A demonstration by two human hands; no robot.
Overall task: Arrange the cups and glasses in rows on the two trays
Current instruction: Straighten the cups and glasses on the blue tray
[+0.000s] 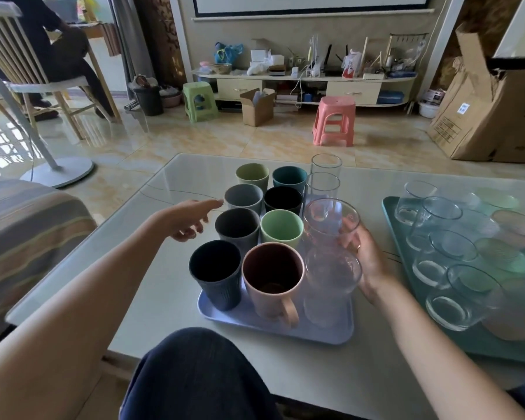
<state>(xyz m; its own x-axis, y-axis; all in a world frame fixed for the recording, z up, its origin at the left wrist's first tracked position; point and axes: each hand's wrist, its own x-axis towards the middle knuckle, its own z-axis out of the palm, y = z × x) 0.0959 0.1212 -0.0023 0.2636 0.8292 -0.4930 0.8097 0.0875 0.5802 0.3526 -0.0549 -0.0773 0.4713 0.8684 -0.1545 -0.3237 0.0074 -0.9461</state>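
Glass-topped table [170, 268]: crowded blue tray [225, 318], right grip [365, 256] around glass [331, 225].

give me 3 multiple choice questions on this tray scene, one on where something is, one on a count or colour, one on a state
1. Where does the pink mug stand?
A. near end of the lavender tray
B. on the teal tray
C. on the floor

2. How many opaque coloured cups are on the lavender tray?
A. five
B. eight
C. eleven

3. What is the right hand doing?
A. resting flat on the table
B. gripping a clear glass
C. lifting the teal tray

Answers:
1 A, the mug sits at the tray's near edge, beside the dark blue cup.
2 B, two columns of four.
3 B, its fingers wrap the glass in the clear column, while the left hand hangs open near the grey cup.
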